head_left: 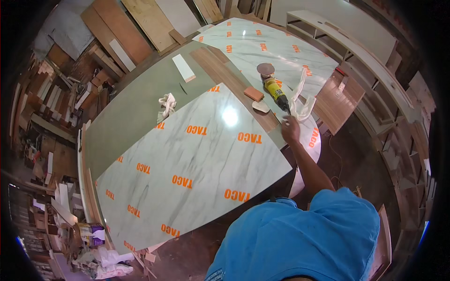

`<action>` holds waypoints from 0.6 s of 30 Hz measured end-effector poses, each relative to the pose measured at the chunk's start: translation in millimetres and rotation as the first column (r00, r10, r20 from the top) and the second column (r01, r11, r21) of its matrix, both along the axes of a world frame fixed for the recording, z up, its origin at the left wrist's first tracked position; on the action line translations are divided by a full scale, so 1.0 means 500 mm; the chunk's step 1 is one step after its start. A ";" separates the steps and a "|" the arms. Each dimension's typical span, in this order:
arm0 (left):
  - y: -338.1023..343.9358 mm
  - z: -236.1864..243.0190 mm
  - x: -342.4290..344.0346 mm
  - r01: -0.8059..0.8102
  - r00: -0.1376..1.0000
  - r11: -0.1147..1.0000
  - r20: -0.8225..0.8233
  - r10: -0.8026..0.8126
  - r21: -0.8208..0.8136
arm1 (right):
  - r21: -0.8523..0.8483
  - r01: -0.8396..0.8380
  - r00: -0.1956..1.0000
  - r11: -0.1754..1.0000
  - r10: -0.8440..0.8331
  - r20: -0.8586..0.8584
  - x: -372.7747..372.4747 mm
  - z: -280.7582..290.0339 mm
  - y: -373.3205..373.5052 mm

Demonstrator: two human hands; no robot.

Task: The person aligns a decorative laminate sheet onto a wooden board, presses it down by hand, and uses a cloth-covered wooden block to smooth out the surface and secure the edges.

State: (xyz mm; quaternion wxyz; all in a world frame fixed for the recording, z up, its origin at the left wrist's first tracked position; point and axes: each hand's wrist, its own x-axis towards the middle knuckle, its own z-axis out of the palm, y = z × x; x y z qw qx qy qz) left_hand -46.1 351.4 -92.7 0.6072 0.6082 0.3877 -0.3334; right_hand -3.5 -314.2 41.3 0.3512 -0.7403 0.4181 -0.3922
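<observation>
yellow angle grinder [274, 91] lay on the workbench [140, 107], and i saw the right hand [290, 127] closed at its cord end. white shelf unit [375, 70] compartments looked bare; left hand stayed hidden.

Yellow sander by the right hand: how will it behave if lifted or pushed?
The yellow sander looks rigid and probably nose-heavy, given its round disc. Lying on its side, it may pivot rather than slide. The right hand is at its tail end.

The left hand lies out of sight beneath the blue shirt [300, 239] (whose lower part the picture's bottom edge cuts off), the right hand's [290, 128] fingers are too small to tell whether they close, and the desk's [140, 103] near corner hides under the marble-patterned sheet [192, 164].
</observation>
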 end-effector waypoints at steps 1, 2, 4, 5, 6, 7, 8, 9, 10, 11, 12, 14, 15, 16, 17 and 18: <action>-0.027 0.013 -0.001 0.061 0.998 0.998 -0.001 -0.061 0.019 | -0.037 -0.047 0.997 0.998 0.045 -0.062 0.047 0.009 -0.034; -0.045 0.026 -0.004 0.103 0.995 0.994 0.000 -0.103 0.038 | -0.067 -0.104 0.987 0.992 0.095 -0.126 0.095 0.011 -0.064; -0.064 0.056 -0.015 0.148 0.989 0.985 0.006 -0.149 0.088 | -0.092 -0.165 0.962 0.982 0.139 -0.234 0.205 0.016 -0.092; -0.077 0.067 -0.015 0.168 0.985 0.980 0.012 -0.170 0.102 | -0.088 -0.184 0.960 0.979 0.159 -0.229 0.249 0.000 -0.135; -0.088 0.078 -0.016 0.182 0.982 0.977 0.019 -0.186 0.114 | -0.208 -0.165 0.948 0.964 0.097 -0.304 0.291 -0.017 -0.173; -0.093 0.093 -0.023 0.182 0.982 0.974 0.023 -0.187 0.138 | -0.321 -0.161 0.932 0.933 0.037 -0.360 0.336 -0.039 -0.207; -0.099 0.106 -0.038 0.180 0.982 0.971 0.025 -0.186 0.155 | -0.296 -0.211 0.909 0.931 0.075 -0.411 0.374 -0.049 -0.238; -0.105 0.119 -0.055 0.167 0.985 0.969 0.021 -0.173 0.180 | -0.300 -0.272 0.843 0.914 0.076 -0.533 0.407 -0.053 -0.253; -0.125 0.127 -0.057 0.173 0.983 0.967 0.018 -0.180 0.187 | -0.162 -0.298 0.768 0.941 0.136 -0.625 0.437 -0.054 -0.289; -0.131 0.138 -0.075 0.160 0.986 0.963 0.006 -0.165 0.215 | -0.167 -0.228 0.781 0.959 0.077 -0.620 0.457 -0.065 -0.275; -0.138 0.141 -0.095 0.152 0.988 0.961 -0.007 -0.155 0.230 | -0.102 -0.204 0.729 0.974 0.081 -0.680 0.487 -0.060 -0.293; -0.155 0.150 -0.135 0.121 0.993 0.958 -0.047 -0.112 0.260 | -0.063 -0.043 0.796 0.997 -0.004 -0.606 0.572 -0.021 -0.275; -0.167 0.151 -0.161 0.101 0.994 0.957 -0.070 -0.085 0.273 | -0.086 -0.040 0.839 0.995 -0.014 -0.544 0.613 -0.002 -0.250; -0.169 0.158 -0.192 0.069 0.995 0.955 -0.095 -0.044 0.289 | -0.104 -0.045 0.875 0.994 -0.012 -0.485 0.649 0.039 -0.190; -0.177 0.154 -0.206 0.063 0.993 0.954 -0.114 -0.031 0.292 | -0.106 -0.071 0.877 0.992 0.011 -0.480 0.696 0.047 -0.166; -0.183 0.153 -0.227 0.050 0.992 0.953 -0.127 -0.013 0.298 | -0.149 -0.157 0.931 0.976 0.096 -0.352 0.748 0.056 -0.138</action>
